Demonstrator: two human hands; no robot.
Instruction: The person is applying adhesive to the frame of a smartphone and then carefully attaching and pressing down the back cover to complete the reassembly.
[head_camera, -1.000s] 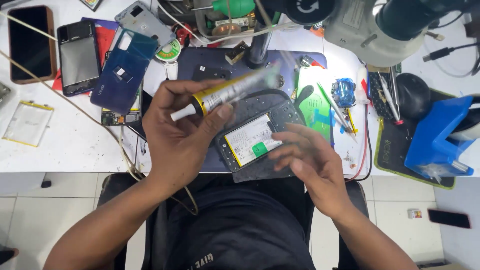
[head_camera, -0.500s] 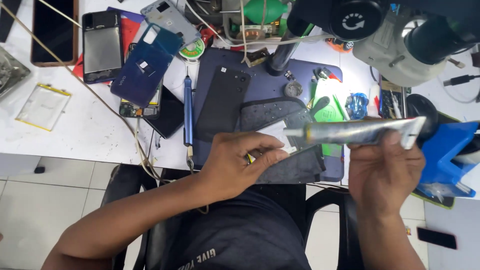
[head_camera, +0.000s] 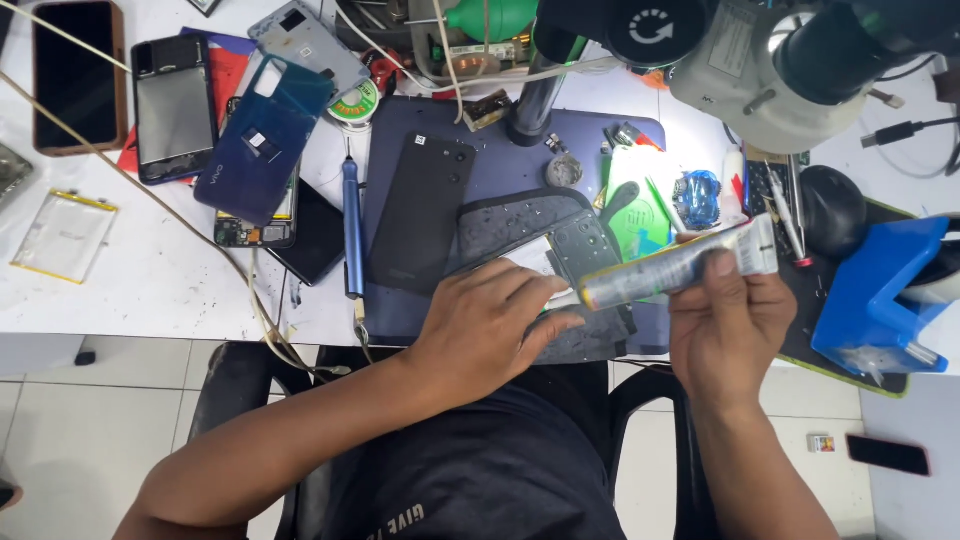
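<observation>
head view | your right hand (head_camera: 725, 325) pinches the glue tube (head_camera: 672, 268) mid-body above the tabletop (head_camera: 150, 290) | left hand (head_camera: 490, 325) fingers close at its nozzle end | tube likely light, soft, dents easily; hold the firmer crimped tail

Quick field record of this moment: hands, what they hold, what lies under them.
right hand: grips the body of a metallic glue tube
left hand: fingertips at the tube's nozzle end
under hands: dark grey work mat on the purple mat
nearby: black phone back cover, blue screwdriver
</observation>
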